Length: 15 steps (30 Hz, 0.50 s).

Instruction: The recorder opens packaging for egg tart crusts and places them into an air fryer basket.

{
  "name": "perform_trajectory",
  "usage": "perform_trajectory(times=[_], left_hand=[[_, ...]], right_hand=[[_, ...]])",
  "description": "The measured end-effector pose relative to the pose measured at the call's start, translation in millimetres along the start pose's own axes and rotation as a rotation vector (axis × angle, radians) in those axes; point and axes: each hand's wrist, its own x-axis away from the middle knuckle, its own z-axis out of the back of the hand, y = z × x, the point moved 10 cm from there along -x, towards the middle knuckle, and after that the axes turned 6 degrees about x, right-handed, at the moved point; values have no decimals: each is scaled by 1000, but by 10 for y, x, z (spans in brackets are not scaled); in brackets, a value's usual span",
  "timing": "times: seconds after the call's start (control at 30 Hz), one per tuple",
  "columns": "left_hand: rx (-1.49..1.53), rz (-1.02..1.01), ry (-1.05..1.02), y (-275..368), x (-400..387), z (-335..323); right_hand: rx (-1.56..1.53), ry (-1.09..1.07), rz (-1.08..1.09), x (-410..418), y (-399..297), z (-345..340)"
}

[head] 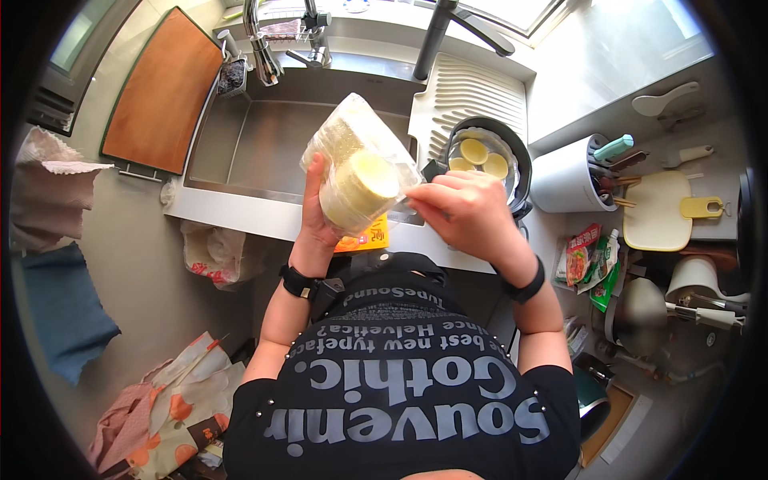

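Observation:
My left hand holds a clear plastic package of pale yellow round pieces over the front of the sink. My right hand pinches the package's right edge between thumb and fingers; whether it also grips a piece cannot be told. To the right, beyond this hand, several flat yellow discs lie on a clear or foil-like liner inside a black round basket. Under the package, a yellow printed box shows partly at the counter's front edge.
A steel sink lies behind the package, with a chrome faucet and a dark faucet at its back. A ribbed drainboard is under the basket's far side. A brown cutting board stands left; a white utensil holder is right.

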Motion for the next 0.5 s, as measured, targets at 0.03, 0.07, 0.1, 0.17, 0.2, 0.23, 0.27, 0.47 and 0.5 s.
perform_trajectory(times=[0.03,0.07,0.1,0.17,0.2,0.23,0.27,0.47,0.5], left_hand=[[6,2,4,-18,5,-9],[4,-2,8,-27,10,-19],[5,3,10,-25,14,-28],[6,4,15,-24,24,-29],[2,1,8,-20,22,-28],[-3,-1,1,-12,23,-26],[-5,-1,3,0,25,-18],[-23,-5,29,20,13,45],[-20,-10,30,13,10,51]], right_hand=[[26,32,-23,-12,-37,-47],[37,65,-10,-20,-64,-95],[34,66,-9,-21,-76,-135],[71,-10,63,-28,-166,-264],[74,29,69,-49,-191,-242],[72,31,69,-53,-194,-248],[83,-11,35,-58,-160,-296],[97,-175,-18,-18,-65,-483],[82,-183,-10,-11,-69,-480]])
